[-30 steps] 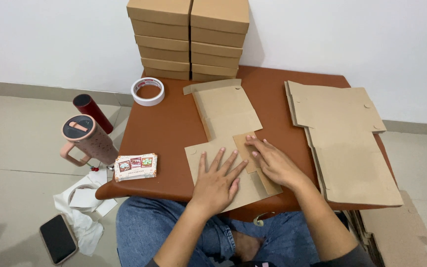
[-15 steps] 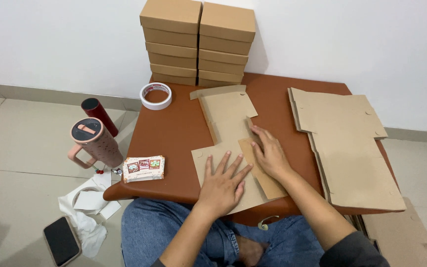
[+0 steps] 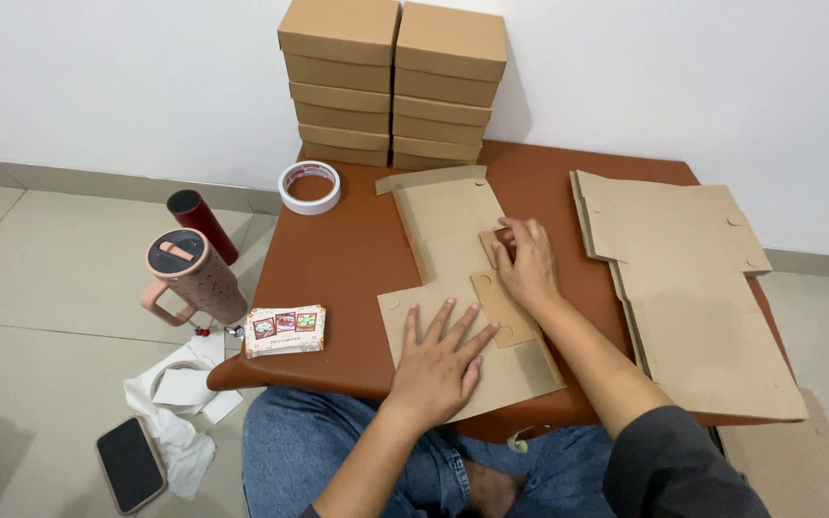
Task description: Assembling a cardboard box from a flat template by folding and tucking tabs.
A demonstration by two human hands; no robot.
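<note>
A flat, die-cut cardboard box blank lies on the brown table in front of me. My left hand rests flat on its near panel, fingers spread. My right hand presses down on a side flap that is folded over onto the blank, fingertips at the flap's far end. Neither hand grips anything.
A pile of unfolded blanks lies at the right. Two stacks of finished brown boxes stand against the wall, a tape roll beside them. A small printed card pack sits at the table's left edge. Pink mug, red cylinder, phone on the floor.
My right hand has slid away from me along the folded side flap, from next to the left hand up toward the blank's middle. My left hand stayed flat on the near panel.
</note>
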